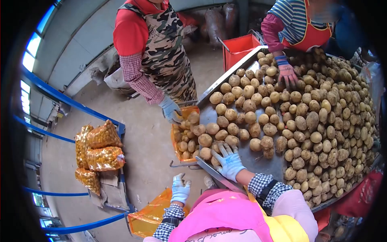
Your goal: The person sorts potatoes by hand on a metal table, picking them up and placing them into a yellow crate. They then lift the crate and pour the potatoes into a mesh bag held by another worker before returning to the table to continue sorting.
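My right hand (230, 162), in a white and light-blue work glove, lies on the metal sorting table (258, 163) near its lower left corner. Its fingers are spread against a few potatoes (231, 140) at the table's edge, without gripping one. My left hand (181, 189), gloved alike, is off the table to the left, holding nothing, with its fingers apart and slightly bent. Just below it hangs an orange mesh bag (151, 213). At the table's left end, a second orange mesh bag (177, 141) holds several potatoes.
A co-worker's gloved hand (171, 109) is at the filled bag. Another co-worker's pink-gloved hand (286, 72) rests among potatoes across the table. Packed potato bags (105, 158) lie on a blue-framed cart (121, 177) at left. A red bin (240, 47) stands behind the table.
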`<state>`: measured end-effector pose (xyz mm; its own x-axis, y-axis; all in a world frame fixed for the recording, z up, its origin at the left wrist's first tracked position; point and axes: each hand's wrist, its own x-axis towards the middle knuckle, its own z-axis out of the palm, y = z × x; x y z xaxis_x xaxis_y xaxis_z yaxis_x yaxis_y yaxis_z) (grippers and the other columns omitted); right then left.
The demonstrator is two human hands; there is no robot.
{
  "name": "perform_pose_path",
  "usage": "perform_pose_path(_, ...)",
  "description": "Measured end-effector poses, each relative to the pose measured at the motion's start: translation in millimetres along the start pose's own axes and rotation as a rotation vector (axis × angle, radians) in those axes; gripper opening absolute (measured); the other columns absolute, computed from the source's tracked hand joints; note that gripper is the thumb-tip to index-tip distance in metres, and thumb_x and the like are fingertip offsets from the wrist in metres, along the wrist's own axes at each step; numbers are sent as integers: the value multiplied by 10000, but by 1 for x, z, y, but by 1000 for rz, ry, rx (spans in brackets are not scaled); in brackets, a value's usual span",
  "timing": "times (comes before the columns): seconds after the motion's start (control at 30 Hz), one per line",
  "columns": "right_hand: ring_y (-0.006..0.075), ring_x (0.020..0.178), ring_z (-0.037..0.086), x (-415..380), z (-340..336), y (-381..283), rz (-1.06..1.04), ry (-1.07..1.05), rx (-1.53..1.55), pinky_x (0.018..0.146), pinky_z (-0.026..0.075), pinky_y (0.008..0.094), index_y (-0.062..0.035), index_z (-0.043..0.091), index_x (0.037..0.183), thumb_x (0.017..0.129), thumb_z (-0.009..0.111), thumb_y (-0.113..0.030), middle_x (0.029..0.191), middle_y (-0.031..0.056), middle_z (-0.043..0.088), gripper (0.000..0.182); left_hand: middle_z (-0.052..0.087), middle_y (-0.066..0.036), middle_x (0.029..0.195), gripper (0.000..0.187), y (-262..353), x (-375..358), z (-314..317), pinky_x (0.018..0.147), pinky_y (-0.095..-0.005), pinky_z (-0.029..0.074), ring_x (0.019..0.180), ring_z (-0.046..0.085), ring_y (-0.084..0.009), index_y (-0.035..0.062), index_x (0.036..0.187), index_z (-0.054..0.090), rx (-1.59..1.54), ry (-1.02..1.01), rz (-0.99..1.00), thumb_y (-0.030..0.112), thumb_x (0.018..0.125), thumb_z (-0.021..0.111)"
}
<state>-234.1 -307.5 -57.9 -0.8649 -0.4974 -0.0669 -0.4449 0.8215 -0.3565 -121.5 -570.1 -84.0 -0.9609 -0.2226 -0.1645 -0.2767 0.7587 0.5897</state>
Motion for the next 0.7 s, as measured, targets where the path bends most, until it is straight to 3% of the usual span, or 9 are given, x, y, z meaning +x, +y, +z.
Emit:
perform_pose_path(0.2,362,1427,268,115,5,4,-120,77,-142,1186,100,540,-195,405,1458,721,725,-508,1536,142,313,861,560,-171,1127,455,-15,18,-17,822,-396,514,905,609,-293,48,1214,565,-74,8,-1,124,789,711)
perform_pose_path(0.33,353,1418,295,179,-10,0,-3,84,-298,1171,154,542,-131,295,1504,692,738,-547,1526,131,341,1014,561,-160,1102,463,-47,11,-28,776,-360,529,865,611,-245,23,1229,557,-58,30,-8,112,798,702)
perform_pose_path(0.4,342,1416,313,197,-18,10,136,152,-204,1151,202,548,-155,289,1512,682,748,-518,1538,140,325,1015,559,-165,1106,443,-69,7,-34,812,-385,512,883,602,-274,33,1208,573,-131,17,-148,133,797,704)
perform_pose_path(0.47,326,1357,394,202,-18,34,199,175,-244,1125,252,527,-280,405,1455,683,734,-441,1526,129,346,855,559,-159,1101,436,-90,2,-39,793,-372,515,863,602,-255,23,1208,573,-146,31,-158,133,805,698)
perform_pose_path(0.53,299,1291,449,193,-27,43,157,169,-290,1082,296,512,-318,501,1373,673,737,-424,1478,116,396,747,561,-162,1101,428,-105,-1,-44,771,-366,520,844,610,-243,15,1203,574,-178,51,-227,132,810,697)
perform_pose_path(0.67,327,1262,424,183,-36,34,309,111,-325,1063,283,516,-302,615,1213,670,746,-353,1397,104,451,561,573,-168,1084,405,-138,-16,-59,757,-374,526,821,620,-245,1,1187,574,-225,96,-322,123,819,692)
perform_pose_path(0.7,332,1264,423,183,-28,31,325,256,-395,1075,279,519,-272,636,1183,691,720,-319,1374,126,472,501,580,-175,1079,383,-143,-22,-64,761,-378,531,831,629,-254,-5,1178,574,-204,126,-312,113,828,674)
